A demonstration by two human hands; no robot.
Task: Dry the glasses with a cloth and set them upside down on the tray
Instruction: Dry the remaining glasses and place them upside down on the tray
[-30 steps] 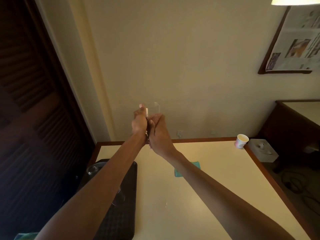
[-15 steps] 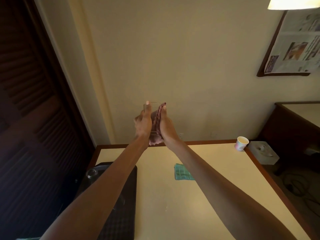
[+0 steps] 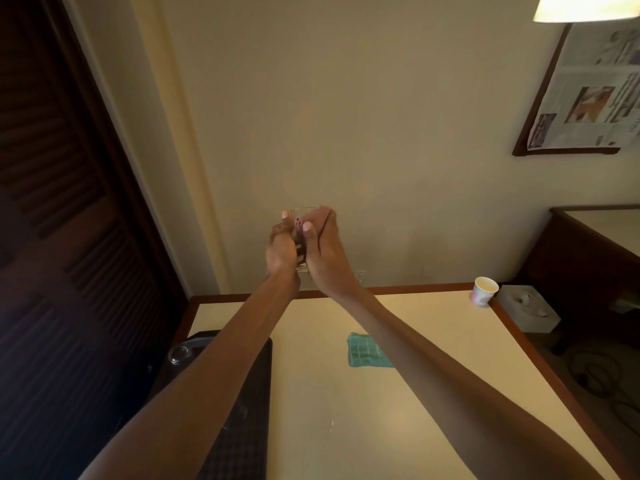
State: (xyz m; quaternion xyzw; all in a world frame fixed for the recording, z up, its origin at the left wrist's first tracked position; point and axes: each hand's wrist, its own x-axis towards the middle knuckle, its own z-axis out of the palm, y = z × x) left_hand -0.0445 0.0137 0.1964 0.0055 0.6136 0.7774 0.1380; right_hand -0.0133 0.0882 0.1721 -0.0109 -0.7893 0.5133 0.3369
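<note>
Above the cream table [image 3: 433, 393], left hand [image 3: 281, 252] grips a clear cylindrical glass [image 3: 304, 212], right hand [image 3: 325, 252] pinches dark cloth [image 3: 300, 250] against it.

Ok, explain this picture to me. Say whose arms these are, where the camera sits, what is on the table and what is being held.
No machine here: a person works bare-handed. The camera sits on their head, looking forward and down, so both arms reach in from below. The left hand grips a clear glass raised above the table; the right hand holds a dark cloth against it. On the table lie a black tray with another glass on it, a teal cloth and a paper cup.
</note>
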